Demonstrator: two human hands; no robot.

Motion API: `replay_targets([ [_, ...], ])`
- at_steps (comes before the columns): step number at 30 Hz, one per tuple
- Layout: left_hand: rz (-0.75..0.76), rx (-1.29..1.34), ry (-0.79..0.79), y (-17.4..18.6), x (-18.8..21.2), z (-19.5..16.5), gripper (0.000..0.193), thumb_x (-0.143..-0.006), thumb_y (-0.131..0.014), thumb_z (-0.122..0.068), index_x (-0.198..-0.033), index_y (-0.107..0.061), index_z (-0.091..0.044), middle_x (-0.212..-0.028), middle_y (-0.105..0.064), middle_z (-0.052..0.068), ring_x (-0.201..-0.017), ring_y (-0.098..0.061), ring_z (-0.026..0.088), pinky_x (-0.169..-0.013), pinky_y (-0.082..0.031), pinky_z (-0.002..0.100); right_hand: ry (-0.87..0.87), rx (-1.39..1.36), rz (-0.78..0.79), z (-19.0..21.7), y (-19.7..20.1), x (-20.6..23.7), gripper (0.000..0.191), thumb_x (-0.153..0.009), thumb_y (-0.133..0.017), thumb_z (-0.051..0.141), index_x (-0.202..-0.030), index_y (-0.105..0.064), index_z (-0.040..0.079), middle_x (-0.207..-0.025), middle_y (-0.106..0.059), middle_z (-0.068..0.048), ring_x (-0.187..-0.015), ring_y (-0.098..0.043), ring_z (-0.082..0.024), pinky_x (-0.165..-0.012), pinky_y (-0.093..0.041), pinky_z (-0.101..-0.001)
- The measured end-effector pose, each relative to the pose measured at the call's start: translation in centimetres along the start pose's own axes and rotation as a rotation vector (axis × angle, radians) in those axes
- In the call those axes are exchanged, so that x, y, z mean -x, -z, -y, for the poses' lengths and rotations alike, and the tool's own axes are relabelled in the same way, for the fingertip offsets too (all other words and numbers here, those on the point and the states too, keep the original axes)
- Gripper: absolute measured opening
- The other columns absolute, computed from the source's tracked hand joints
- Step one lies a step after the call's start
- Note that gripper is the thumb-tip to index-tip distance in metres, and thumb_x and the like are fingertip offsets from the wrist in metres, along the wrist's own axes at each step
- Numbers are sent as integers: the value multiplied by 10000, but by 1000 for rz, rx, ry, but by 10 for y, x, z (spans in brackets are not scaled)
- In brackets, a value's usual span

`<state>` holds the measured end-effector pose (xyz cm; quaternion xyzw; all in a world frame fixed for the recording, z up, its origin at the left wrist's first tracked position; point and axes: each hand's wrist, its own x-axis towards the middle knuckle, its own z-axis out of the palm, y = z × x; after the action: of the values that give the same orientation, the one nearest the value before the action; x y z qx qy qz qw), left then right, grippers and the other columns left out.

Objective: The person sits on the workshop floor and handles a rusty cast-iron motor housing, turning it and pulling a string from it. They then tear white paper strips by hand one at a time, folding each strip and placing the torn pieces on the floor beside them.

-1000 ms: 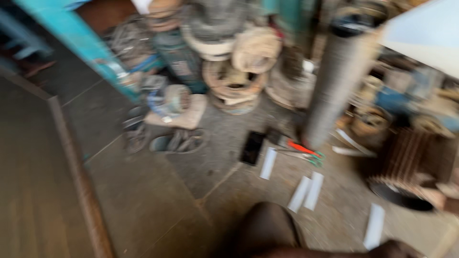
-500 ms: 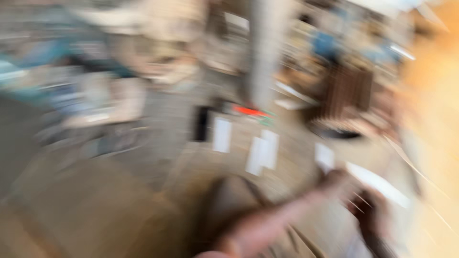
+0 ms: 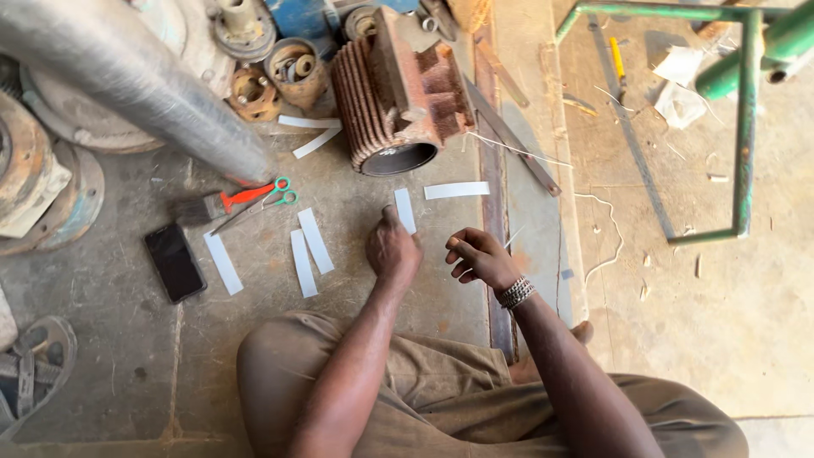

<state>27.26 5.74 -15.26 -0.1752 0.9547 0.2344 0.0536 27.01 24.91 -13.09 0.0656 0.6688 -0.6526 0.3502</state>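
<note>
The left hand [image 3: 392,251], fingers curled and empty, is touching a white paper strip [image 3: 405,210] at twelve o'clock on the floor; the right hand [image 3: 479,257] is hovering loosely curled. The strip looks light and flimsy, best pinched at an end.

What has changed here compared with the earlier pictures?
Both hands came into view: the left hand now touches a white paper strip on the floor, and the right hand hovers beside it. The scissors, phone and other strips stayed put.
</note>
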Motion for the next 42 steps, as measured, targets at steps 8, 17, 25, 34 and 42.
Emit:
replay_targets([
  [8,-138,-219,-50,-2,9,14,863,-653,-950,-484,-1203,-560,54,-1158,-643,230,-1060,-634,353,-875,-545,514,55,162,-32,-2,3,2,315,-1002,-605,379,-1073,-656,76,-868,-721,-7,-672,-686,-103,-587,-578,-278],
  [17,169,801,71,30,17,2,144,-897,-741,-148,-1032,-764,-102,-887,-784,78,-716,-724,140,-589,-582,329,110,152,8,6,-3,6,294,-987,-619,368,-1074,-637,88,-876,-715,-11,-691,-700,-108,-580,-584,-273],
  [25,562,1336,-237,53,26,-19,192,-899,-769,-136,-1064,-742,-43,-943,-779,99,-780,-722,141,-681,-629,279,646,-98,-58,6,9,12,262,-1089,-561,239,-944,-640,35,-704,-699,-75,-560,-666,-135,-490,-547,-282],
  [34,549,1696,-107,37,38,-31,171,-924,-788,-164,-1019,-748,-28,-843,-759,79,-697,-706,133,-609,-604,277,707,-284,-26,12,-1,26,184,-1000,-637,161,-1076,-637,-6,-850,-715,-124,-650,-686,-160,-554,-571,-296],
  [42,615,1515,-121,48,36,-30,190,-973,-741,-197,-991,-732,-8,-785,-722,47,-685,-688,101,-621,-605,248,604,-32,5,30,7,32,222,-1028,-653,193,-947,-667,-14,-776,-705,-90,-626,-674,-134,-546,-546,-264],
])
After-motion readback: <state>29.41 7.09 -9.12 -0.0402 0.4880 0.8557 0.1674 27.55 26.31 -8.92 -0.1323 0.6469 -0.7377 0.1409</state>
